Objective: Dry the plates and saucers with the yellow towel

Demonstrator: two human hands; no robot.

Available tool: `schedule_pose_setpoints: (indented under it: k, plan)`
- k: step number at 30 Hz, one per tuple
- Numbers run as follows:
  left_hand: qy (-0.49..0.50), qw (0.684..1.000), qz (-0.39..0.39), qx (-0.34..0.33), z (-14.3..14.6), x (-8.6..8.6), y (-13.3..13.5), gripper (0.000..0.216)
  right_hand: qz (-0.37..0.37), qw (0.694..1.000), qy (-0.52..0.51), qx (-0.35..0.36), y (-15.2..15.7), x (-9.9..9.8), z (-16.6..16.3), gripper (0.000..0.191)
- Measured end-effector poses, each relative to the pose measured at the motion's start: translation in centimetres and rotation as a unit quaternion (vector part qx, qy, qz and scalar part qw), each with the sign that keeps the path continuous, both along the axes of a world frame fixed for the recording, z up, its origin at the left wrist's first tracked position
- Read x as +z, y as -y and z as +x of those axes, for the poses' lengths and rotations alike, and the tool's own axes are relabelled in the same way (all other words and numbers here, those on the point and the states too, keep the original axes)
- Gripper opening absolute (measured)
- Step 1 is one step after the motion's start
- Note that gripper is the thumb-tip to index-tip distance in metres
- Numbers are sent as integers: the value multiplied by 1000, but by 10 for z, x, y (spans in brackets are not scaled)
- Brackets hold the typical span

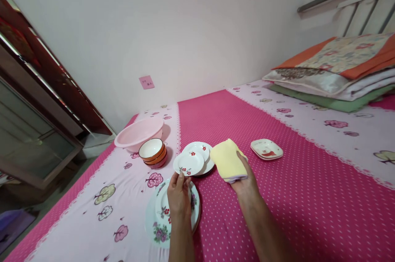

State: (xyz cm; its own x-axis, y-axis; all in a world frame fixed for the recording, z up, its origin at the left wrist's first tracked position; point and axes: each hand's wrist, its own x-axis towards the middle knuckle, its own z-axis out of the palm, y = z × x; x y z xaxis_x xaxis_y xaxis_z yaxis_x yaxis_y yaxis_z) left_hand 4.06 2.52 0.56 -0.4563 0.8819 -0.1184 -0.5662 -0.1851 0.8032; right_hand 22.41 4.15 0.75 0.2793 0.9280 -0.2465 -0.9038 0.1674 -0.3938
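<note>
My left hand (pixel 180 196) pinches the near rim of a white plate (pixel 189 162) with small red flowers, tilted up in front of me. Behind it lies a small stack of similar white plates (pixel 209 165). Under my left wrist, another red-flowered plate (pixel 163 204) rests on larger plates (pixel 152 229) with purple flowers and a pale green rim. My right hand (pixel 245 177) is closed around a folded yellow cloth (pixel 227 159), just right of the plate stack. Part of the held plate's near edge is hidden by my fingers.
Small squarish dishes (pixel 267 149) sit to the right on the pink dotted bedspread (pixel 296 204). To the left stand stacked orange bowls (pixel 152 150) beside a pink basin (pixel 140 132). Folded bedding (pixel 336 73) is piled at the far right, near the wall (pixel 200 27).
</note>
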Motion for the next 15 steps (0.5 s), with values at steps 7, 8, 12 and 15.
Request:
schedule_pose_setpoints:
  k: [7,8,12,15]
  plan:
    - [0,999,18,-30,6,10,6,26,14,1000,0,8,1,-1,-1,50]
    - [4,999,23,-29,7,11,7,29,14,1000,1,9,1,0,-2,49]
    - [20,999,36,-17,6,7,10,29,5,1000,0,15,2,3,-6,44]
    - [14,999,31,-21,5,3,11,27,-2,1000,1,16,2,4,-6,46]
